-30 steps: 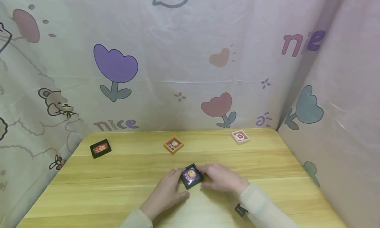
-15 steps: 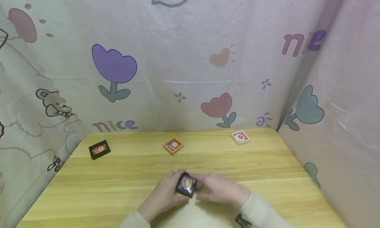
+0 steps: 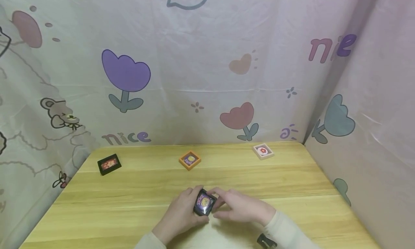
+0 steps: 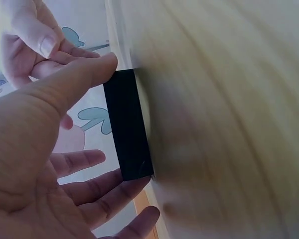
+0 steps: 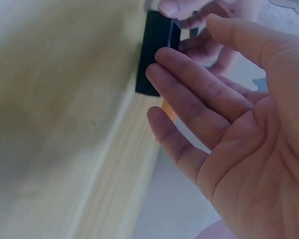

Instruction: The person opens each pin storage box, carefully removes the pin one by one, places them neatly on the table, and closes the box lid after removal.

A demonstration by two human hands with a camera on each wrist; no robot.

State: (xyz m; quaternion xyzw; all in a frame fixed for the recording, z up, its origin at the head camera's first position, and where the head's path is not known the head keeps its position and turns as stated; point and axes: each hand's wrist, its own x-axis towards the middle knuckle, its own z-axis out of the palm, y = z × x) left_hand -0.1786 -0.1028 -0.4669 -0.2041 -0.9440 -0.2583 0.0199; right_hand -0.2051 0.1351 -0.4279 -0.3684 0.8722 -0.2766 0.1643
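A small black picture frame [image 3: 205, 203] with a purple and yellow picture lies low over the table in front of me. My left hand [image 3: 183, 213] holds it by opposite edges, the thumb at one end and fingertips at the other. In the left wrist view the black side [image 4: 128, 124] of the frame shows between them, close to the wood. From the right, my right hand [image 3: 240, 206] reaches its fingertips [image 5: 164, 55] to the frame's edge. Those fingers are extended, and the right thumb stands off from the frame in the right wrist view.
Farther back on the wooden table [image 3: 146, 184] lie a black rectangular frame [image 3: 109, 164] at left, an orange square frame [image 3: 190, 160] in the middle and a pale pink one [image 3: 263, 151] at right. Printed curtains [image 3: 181, 112] hang behind and beside the table.
The black frame has turned and come slightly nearer to me, with both hands beside it. Over the last half second the frame and hands have shifted only slightly.
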